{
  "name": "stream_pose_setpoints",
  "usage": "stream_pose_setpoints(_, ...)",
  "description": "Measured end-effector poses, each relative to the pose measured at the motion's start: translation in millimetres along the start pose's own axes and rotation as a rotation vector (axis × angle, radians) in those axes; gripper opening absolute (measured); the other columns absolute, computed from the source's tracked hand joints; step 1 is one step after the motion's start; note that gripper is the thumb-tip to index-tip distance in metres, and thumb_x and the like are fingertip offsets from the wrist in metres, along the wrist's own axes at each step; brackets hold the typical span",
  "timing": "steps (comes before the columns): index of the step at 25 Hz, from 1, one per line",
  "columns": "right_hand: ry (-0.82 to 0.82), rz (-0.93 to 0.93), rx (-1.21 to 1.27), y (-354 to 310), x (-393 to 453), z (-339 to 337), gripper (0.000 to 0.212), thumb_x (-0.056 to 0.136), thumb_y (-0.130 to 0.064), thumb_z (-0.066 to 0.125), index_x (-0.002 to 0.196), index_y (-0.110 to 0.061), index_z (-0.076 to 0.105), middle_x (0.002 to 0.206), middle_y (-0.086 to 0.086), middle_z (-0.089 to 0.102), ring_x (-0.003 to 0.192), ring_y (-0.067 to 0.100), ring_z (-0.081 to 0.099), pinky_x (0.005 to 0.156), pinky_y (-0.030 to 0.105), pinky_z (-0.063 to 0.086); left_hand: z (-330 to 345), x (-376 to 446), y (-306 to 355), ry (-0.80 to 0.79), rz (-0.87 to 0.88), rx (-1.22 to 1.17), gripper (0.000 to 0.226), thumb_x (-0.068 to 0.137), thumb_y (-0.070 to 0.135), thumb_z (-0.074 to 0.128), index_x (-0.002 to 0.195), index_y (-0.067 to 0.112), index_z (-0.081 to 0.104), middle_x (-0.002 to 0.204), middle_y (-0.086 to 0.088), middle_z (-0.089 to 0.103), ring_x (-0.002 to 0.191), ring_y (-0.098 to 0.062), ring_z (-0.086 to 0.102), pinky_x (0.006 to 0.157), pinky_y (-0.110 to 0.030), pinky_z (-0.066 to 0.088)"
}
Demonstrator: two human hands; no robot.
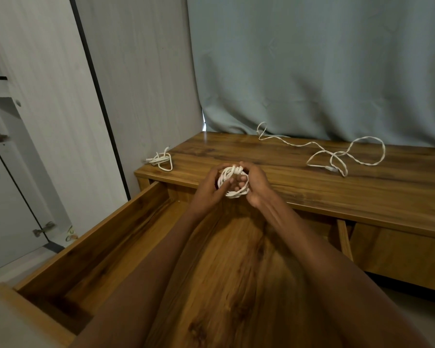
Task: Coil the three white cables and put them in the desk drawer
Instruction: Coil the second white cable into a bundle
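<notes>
Both my hands hold a tight white cable coil (230, 178) over the desk's front edge, above the open drawer (126, 237). My left hand (211, 187) grips its left side and my right hand (255, 184) curls round its right side, fingers through the loops. A second white cable (162, 160) lies loosely bundled on the desk's left corner. A third white cable (337, 155) sprawls uncoiled across the desk top at the right, near the curtain.
The wooden desk (312, 182) runs across the back under a grey-green curtain (312, 71). A pale wardrobe (48, 109) stands to the left. A closed drawer front (397, 249) sits at the right of the open one.
</notes>
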State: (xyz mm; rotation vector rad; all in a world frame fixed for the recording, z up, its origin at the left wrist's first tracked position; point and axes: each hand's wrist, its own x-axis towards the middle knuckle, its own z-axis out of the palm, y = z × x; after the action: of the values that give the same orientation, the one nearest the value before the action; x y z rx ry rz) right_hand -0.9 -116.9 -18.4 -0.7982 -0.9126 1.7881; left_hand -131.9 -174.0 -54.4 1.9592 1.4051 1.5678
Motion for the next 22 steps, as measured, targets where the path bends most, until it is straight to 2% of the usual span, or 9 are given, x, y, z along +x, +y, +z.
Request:
stream_pose_setpoints(4, 0.053, -0.14, -0.103, -1, 0, -4, 0.03, 0.098, -0.031, 0.058, 0.081, -0.009, 0.068, 0.047, 0.001, 0.048, 0.035, 0.01, 0.04, 0.034, 0.018, 0.029, 13, 11, 20, 0.022, -0.419, -0.764, 0.042, 0.092, -0.003, 0.059, 0.133, 0.004, 0.052, 0.112, -0.015, 0.072, 0.096, -0.024, 0.071, 0.08, -0.035, 0.06)
stream_pose_setpoints(6, 0.023, -0.214, -0.135, 0, -3, -3, 0.031, 0.098, -0.035, 0.062, 0.085, -0.009, 0.071, 0.055, 0.005, 0.06, 0.04, 0.012, 0.05, 0.034, 0.018, 0.033, 14, 16, 31, 0.061, -0.489, -0.938, 0.045, 0.09, -0.007, 0.054, 0.135, -0.002, 0.05, 0.105, -0.016, 0.07, 0.084, -0.022, 0.071, 0.073, -0.033, 0.06)
stream_pose_setpoints(8, -0.028, -0.237, -0.173, -3, -8, -4, 0.032, 0.097, -0.037, 0.065, 0.082, -0.01, 0.072, 0.058, 0.01, 0.064, 0.041, 0.016, 0.057, 0.036, 0.019, 0.035, 15, 15, 38, 0.038, -0.511, -1.047, 0.043, 0.092, 0.005, 0.055, 0.134, -0.004, 0.051, 0.103, -0.016, 0.068, 0.08, -0.02, 0.07, 0.07, -0.031, 0.059)
stream_pose_setpoints(10, -0.067, -0.215, -0.226, -7, -12, -8, 0.033, 0.095, -0.034, 0.069, 0.073, -0.008, 0.07, 0.054, 0.013, 0.064, 0.039, 0.02, 0.06, 0.034, 0.018, 0.037, 14, 10, 43, -0.069, -0.526, -1.002, 0.041, 0.101, 0.028, 0.048, 0.126, -0.002, 0.057, 0.099, -0.018, 0.069, 0.08, -0.022, 0.07, 0.071, -0.032, 0.059)
stream_pose_setpoints(12, -0.12, -0.187, -0.273, -10, -10, -14, 0.033, 0.092, -0.033, 0.072, 0.077, -0.004, 0.068, 0.059, 0.019, 0.064, 0.042, 0.025, 0.063, 0.036, 0.02, 0.044, 13, 9, 46, -0.133, -0.554, -0.884, 0.054, 0.105, 0.041, 0.039, 0.125, -0.005, 0.059, 0.102, -0.024, 0.069, 0.082, -0.027, 0.071, 0.075, -0.034, 0.06)
stream_pose_setpoints(16, -0.174, -0.186, -0.339, -3, -2, -15, 0.033, 0.086, -0.04, 0.076, 0.084, -0.007, 0.074, 0.082, 0.036, 0.066, 0.061, 0.035, 0.068, 0.045, 0.029, 0.054, 14, 11, 48, -0.061, -0.589, -0.866, 0.047, 0.105, 0.034, 0.044, 0.112, -0.007, 0.064, 0.093, -0.026, 0.07, 0.068, -0.028, 0.072, 0.063, -0.031, 0.06)
stream_pose_setpoints(18, -0.161, -0.193, -0.357, -3, -1, -13, 0.033, 0.084, -0.041, 0.076, 0.08, -0.009, 0.071, 0.074, 0.032, 0.063, 0.056, 0.031, 0.063, 0.041, 0.024, 0.048, 16, 11, 48, -0.054, -0.614, -0.871, 0.047, 0.104, 0.036, 0.044, 0.11, -0.006, 0.064, 0.077, -0.02, 0.071, 0.06, -0.025, 0.07, 0.055, -0.027, 0.058)
stream_pose_setpoints(20, -0.164, -0.185, -0.361, -5, 2, -13, 0.03, 0.086, -0.038, 0.075, 0.077, -0.01, 0.069, 0.062, 0.017, 0.054, 0.043, 0.02, 0.047, 0.037, 0.02, 0.037, 17, 11, 47, -0.017, -0.632, -0.824, 0.049, 0.101, 0.041, 0.051, 0.109, -0.007, 0.063, 0.056, -0.009, 0.059, 0.049, -0.019, 0.061, 0.049, -0.025, 0.053)
stream_pose_setpoints(22, -0.195, -0.18, -0.37, -6, 4, -16, 0.033, 0.085, -0.04, 0.076, 0.082, -0.007, 0.07, 0.063, 0.013, 0.05, 0.039, 0.013, 0.038, 0.038, 0.021, 0.033, 16, 13, 45, 0.015, -0.617, -0.704, 0.051, 0.097, 0.045, 0.059, 0.106, -0.006, 0.064, 0.048, -0.002, 0.048, 0.044, -0.013, 0.051, 0.046, -0.022, 0.047)
